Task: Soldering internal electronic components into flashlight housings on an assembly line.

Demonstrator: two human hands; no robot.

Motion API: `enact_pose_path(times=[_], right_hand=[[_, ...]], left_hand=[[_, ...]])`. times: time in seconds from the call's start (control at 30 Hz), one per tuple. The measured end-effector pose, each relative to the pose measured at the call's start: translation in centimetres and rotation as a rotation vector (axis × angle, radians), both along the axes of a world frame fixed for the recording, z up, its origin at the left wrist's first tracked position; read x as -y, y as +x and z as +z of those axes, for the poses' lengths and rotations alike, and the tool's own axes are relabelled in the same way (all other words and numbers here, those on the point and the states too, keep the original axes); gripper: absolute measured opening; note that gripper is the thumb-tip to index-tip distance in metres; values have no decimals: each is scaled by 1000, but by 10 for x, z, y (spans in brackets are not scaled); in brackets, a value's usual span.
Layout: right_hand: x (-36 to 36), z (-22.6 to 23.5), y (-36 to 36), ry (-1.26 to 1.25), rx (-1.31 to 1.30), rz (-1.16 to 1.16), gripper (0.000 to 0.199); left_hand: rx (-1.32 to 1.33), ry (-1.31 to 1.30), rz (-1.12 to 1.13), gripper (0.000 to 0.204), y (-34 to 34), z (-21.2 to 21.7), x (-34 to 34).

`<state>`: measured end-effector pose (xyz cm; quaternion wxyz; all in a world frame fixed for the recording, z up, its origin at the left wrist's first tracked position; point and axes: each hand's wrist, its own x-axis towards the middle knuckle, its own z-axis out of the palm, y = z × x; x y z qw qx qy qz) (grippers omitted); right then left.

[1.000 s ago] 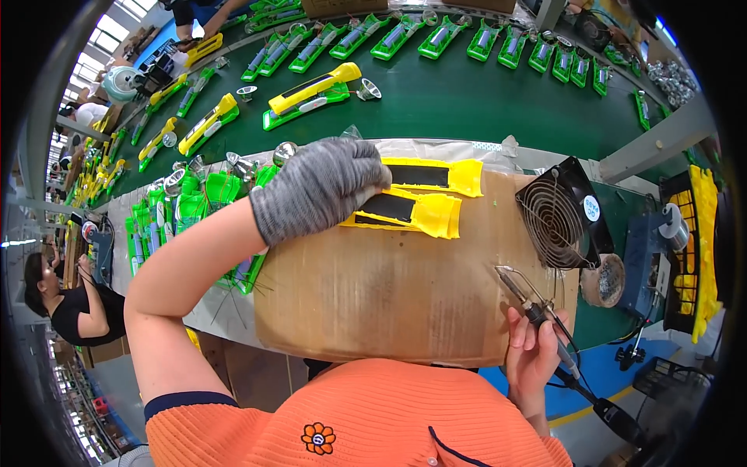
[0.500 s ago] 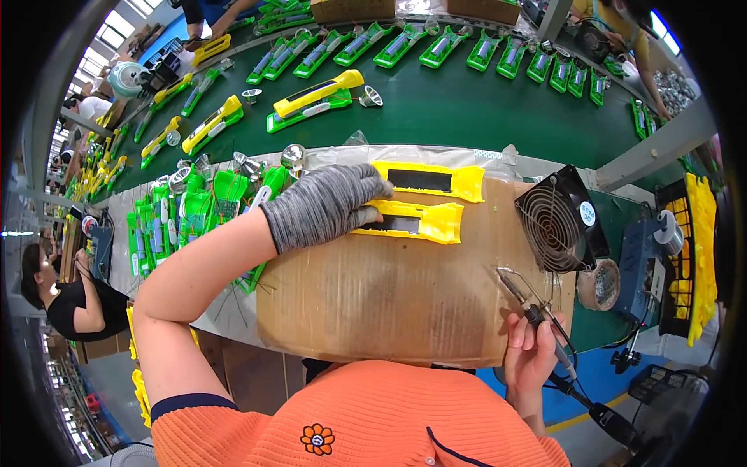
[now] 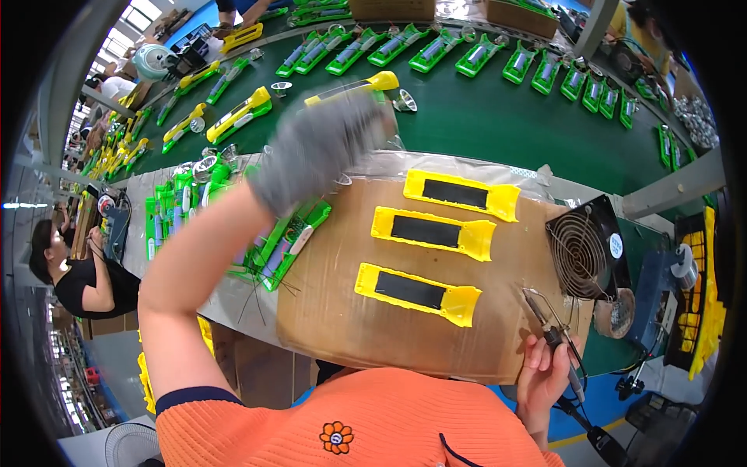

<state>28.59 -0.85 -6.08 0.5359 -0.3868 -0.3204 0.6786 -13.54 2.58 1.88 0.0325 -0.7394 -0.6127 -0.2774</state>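
Observation:
My left hand (image 3: 323, 148), in a grey fingerless glove, is smeared by motion over the belt's near edge. It partly covers a yellow-and-green lamp body (image 3: 385, 80); whether it touches it I cannot tell. My right hand (image 3: 545, 373) grips a soldering iron (image 3: 551, 333) with a bent metal tube alongside, its tip pointing up and left. Three yellow casings with black panels lie apart on the cardboard: a far one (image 3: 455, 193), a middle one (image 3: 426, 230) and a near one (image 3: 408, 289).
Green housings (image 3: 284, 249) with wires and reflectors crowd the cardboard's (image 3: 350, 335) left side. A black fan (image 3: 585, 247) and a round tin (image 3: 615, 314) stand at right. Beyond runs a green belt (image 3: 467, 117) carrying rows of housings. A person (image 3: 85, 268) sits at far left.
My left hand has left the yellow casings and swung up toward the belt. A third casing now lies on the cardboard, nearest me. My right hand still holds the soldering iron.

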Motion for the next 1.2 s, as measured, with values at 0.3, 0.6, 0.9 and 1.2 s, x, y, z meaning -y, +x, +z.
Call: enact_pose_path(times=[0.3, 0.6, 0.9, 1.2], right_hand=[[-1, 0, -3, 31, 84, -33, 27], [0, 1, 3, 73, 78, 67, 21], [-2, -5, 5, 38, -62, 47, 12], [-2, -5, 9, 24, -114, 111, 13]], left_hand=[[-450, -547, 780, 48, -271, -57, -151], [-525, -654, 910, 53, -237, -29, -150], [-167, -66, 237, 34, -39, 76, 51], [-228, -395, -14, 41, 99, -35, 181]])
